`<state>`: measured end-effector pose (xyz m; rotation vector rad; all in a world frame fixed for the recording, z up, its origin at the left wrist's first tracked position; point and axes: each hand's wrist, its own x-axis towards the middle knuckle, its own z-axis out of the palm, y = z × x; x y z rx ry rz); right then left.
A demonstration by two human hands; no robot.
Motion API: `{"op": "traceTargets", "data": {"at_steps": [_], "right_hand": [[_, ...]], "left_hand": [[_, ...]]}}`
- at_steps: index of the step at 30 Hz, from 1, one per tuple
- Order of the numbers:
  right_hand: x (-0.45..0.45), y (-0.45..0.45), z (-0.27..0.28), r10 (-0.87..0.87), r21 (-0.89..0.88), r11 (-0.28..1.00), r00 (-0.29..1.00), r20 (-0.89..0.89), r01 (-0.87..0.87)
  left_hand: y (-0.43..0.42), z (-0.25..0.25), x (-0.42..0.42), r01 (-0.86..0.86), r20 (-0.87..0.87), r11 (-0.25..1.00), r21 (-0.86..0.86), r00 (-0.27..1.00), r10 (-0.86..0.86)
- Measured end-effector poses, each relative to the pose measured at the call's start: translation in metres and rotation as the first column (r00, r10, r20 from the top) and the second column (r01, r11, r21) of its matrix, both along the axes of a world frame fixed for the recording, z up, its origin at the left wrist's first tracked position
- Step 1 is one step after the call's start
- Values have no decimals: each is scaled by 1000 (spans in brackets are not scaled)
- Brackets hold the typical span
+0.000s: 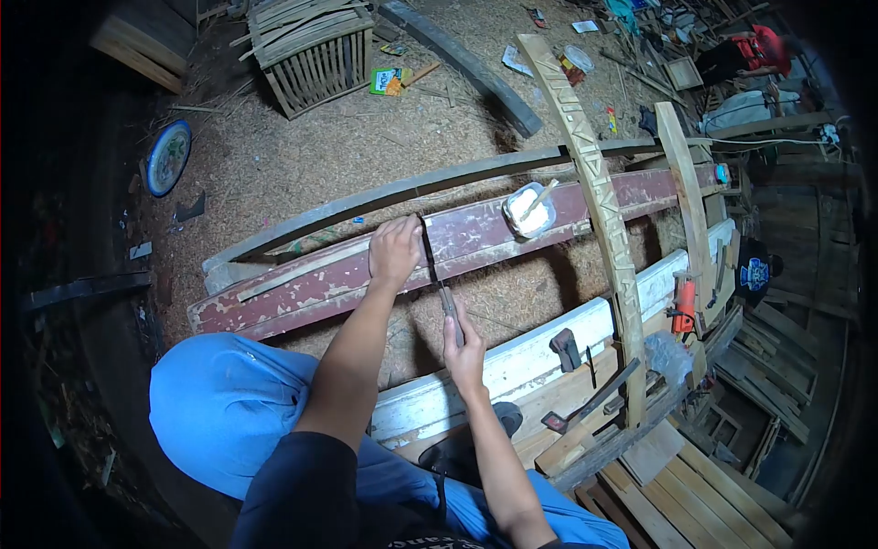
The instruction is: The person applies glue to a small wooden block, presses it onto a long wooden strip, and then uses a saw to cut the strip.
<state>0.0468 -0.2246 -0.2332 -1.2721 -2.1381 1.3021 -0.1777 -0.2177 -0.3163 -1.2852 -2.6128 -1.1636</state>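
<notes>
A long plank with worn, flaking red paint runs across the view in front of me. My left hand presses down on it, fingers together and bent toward its far edge. Right beside that hand, the thin dark blade of a saw lies across the plank, seen almost edge-on, so its teeth cannot be made out. My right hand is wrapped around the saw's handle on the near side. To the right of the blade, a white tub with pale contents and a stick in it stands on the plank.
A carved wooden beam and a plain board cross over the plank. A white-painted beam bears a dark block-like tool. An orange power tool lies farther right. A person in red is at the far right.
</notes>
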Motion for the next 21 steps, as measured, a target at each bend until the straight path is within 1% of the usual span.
{"op": "traceTargets", "data": {"at_steps": [1,2,3,4,5,7,8,10,12,14,16,18,21], "right_hand": [[5,-2,3,-15,-79,997,999,35,18],[11,-3,5,-19,-75,997,999,36,21],[13,-4,12,-44,-140,989,998,40,49],[15,-3,18,-67,-202,977,997,43,74],[19,-3,22,-66,-198,977,997,43,73],[31,-6,26,-102,-83,991,994,24,104],[35,-9,26,-99,-84,991,995,29,101],[36,-9,27,-178,-85,981,984,-29,175],[28,-3,33,-179,-84,981,983,-30,176],[12,5,43,-189,-138,974,981,-54,180],[-2,13,34,-163,-126,980,984,-68,153],[-17,19,29,-133,-116,986,988,-81,123],[-40,28,28,-82,-73,994,994,-66,77]], "left_hand": [[1,1,0,-5,-4,1000,6,1000,5],[1,2,0,-12,-6,1000,9,1000,12],[-1,4,0,1,4,996,-92,1000,0],[0,5,-1,4,4,996,-87,1000,-4],[1,6,-1,4,13,996,-88,1000,-3],[-2,9,1,-3,28,995,-95,1000,6],[-2,11,1,-2,22,995,-100,1000,4],[-1,9,1,1,13,995,-100,1000,0],[-2,4,0,24,9,997,-80,1000,-24],[-1,6,0,18,17,998,-60,1000,-17],[0,8,1,12,27,999,-41,1000,-11],[-2,8,1,21,28,996,-86,999,-19],[-1,5,0,45,23,997,-68,999,-44]]}}
